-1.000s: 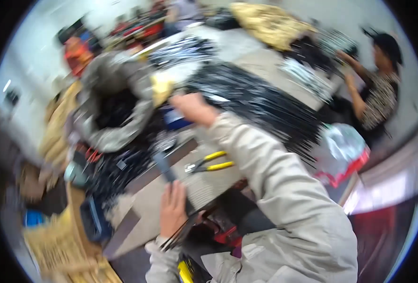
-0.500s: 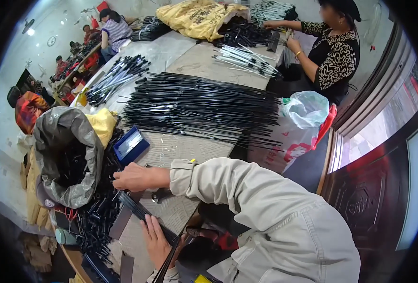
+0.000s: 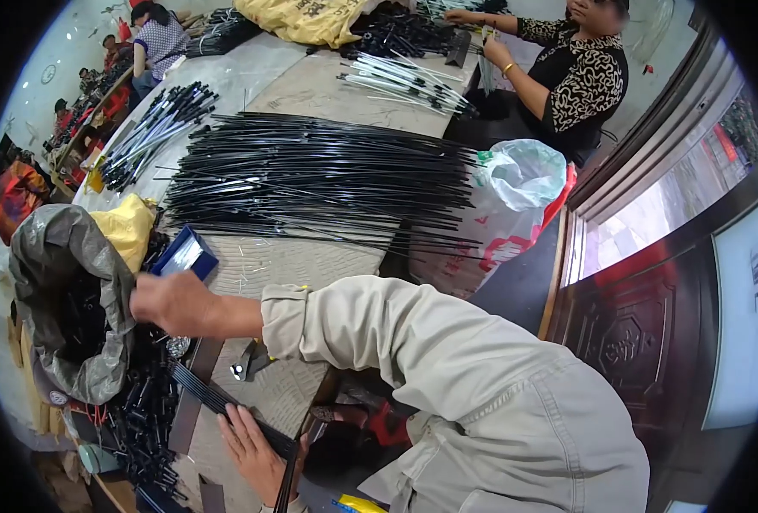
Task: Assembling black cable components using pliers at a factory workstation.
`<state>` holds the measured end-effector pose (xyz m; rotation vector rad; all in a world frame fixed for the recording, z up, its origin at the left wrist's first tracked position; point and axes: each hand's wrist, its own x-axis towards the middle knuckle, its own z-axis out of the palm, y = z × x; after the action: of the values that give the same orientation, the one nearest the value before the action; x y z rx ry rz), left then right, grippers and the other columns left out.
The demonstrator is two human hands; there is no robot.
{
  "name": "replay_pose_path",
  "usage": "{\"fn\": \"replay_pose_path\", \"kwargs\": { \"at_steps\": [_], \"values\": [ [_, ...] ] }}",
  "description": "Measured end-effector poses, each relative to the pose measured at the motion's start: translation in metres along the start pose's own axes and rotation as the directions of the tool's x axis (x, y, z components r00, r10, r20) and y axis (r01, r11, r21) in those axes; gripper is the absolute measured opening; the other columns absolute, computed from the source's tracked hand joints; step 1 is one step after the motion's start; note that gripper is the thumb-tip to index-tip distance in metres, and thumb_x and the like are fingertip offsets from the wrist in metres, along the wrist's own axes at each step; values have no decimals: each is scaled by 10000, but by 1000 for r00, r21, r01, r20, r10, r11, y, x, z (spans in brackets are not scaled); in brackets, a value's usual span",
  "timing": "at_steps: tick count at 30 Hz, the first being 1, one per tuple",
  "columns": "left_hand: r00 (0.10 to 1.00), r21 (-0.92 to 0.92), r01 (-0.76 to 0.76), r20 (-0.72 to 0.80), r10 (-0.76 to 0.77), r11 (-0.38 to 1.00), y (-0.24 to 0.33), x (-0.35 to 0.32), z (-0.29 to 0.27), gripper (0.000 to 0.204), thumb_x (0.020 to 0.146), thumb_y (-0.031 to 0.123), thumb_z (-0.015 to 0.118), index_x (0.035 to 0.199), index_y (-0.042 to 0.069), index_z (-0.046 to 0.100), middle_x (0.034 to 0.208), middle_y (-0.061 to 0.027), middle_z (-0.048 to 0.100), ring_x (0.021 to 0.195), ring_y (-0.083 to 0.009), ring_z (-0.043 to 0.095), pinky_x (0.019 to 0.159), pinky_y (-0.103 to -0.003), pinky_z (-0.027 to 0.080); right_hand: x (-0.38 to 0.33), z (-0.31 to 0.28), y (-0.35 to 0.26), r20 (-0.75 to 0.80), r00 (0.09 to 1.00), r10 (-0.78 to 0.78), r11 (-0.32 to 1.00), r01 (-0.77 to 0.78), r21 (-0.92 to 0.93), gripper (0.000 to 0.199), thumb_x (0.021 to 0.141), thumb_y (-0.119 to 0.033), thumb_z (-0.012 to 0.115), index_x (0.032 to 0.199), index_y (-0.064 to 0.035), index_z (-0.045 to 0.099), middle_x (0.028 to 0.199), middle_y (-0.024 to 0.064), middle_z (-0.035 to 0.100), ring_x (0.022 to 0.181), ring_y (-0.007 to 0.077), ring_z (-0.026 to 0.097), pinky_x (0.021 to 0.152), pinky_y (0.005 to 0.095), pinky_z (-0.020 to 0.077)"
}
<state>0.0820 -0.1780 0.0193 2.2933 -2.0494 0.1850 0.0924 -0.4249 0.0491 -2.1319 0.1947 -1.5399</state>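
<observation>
My left hand (image 3: 255,453) lies over a bundle of thin black rods (image 3: 204,389) at the table's near edge, fingers straight across one side and thumb on the other. The bundle slants from the lower middle up to the left. Above its far ends, my right hand (image 3: 178,303) is curled closed and slightly blurred; whatever it pinches is hidden. It is close to the rim of a grey sack (image 3: 26,256) with dark small parts inside. A pile of short black tubular parts (image 3: 144,419) lies below the sack. Beside my right hand sits a blue box (image 3: 192,272).
A wide stack of long black rods (image 3: 319,171) covers the middle table. White and black rods (image 3: 405,81) lie beyond it, near a co-worker (image 3: 580,77). Plastic bags (image 3: 516,184) stand right of the table. A small metal piece (image 3: 240,369) lies near my right forearm.
My right hand has lifted away from the rods' far ends, toward the sack's rim. My left hand stays on the bundle. The whole view has shifted, moving the scene leftward.
</observation>
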Motion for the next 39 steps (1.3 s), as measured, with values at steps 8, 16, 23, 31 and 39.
{"fn": "replay_pose_path", "kwargs": {
  "at_steps": [8, 16, 23, 31, 39],
  "values": [
    [998, -131, 40, -51, -47, 991, -10, -8, 10, 810, 676, 435, 663, 1291, -1, 367, 1366, -208, 309, 1263, -390, 280, 1008, -497, 243, -24, -10, -4, 712, 701, -31, 979, 165, -121, 225, 590, -181, 685, 790, -140, 592, 762, 61, 565, 694, 285, 596, 543, 393, 474],
    [997, -194, 32, -68, -46, 980, -17, -13, -1, 866, 661, 513, 662, 1293, 0, 366, 1344, -169, 357, 1250, -358, 325, 1002, -447, 309, -24, 1, -9, 698, 713, 67, 991, 31, -127, 121, 732, -72, 583, 822, -124, 644, 774, 73, 581, 729, 290, 590, 605, 390, 438],
    [997, -268, -10, -81, -13, 963, -9, -18, -1, 897, 646, 564, 660, 1275, -14, 388, 1328, -173, 383, 1240, -358, 349, 995, -420, 332, -23, -9, -3, 686, 714, 140, 974, 25, -224, 140, 741, -68, 574, 844, -125, 651, 762, 69, 580, 713, 285, 589, 600, 390, 432],
    [994, -259, 13, -100, -40, 966, -5, -20, 5, 897, 677, 573, 609, 1301, -19, 355, 1355, -182, 344, 1263, -344, 321, 1008, -416, 318, -17, -17, -3, 725, 665, 179, 972, -4, -236, 179, 698, -52, 595, 835, -144, 666, 802, 86, 620, 748, 283, 613, 609, 390, 464],
    [995, -248, -11, -103, -15, 969, -5, -18, 3, 930, 634, 519, 699, 1266, -76, 364, 1307, -245, 377, 1236, -398, 343, 1006, -405, 319, -20, -17, -3, 730, 664, 164, 967, 38, -252, 134, 740, -82, 583, 836, -143, 654, 739, 71, 567, 700, 272, 591, 576, 399, 418]
  ]
}}
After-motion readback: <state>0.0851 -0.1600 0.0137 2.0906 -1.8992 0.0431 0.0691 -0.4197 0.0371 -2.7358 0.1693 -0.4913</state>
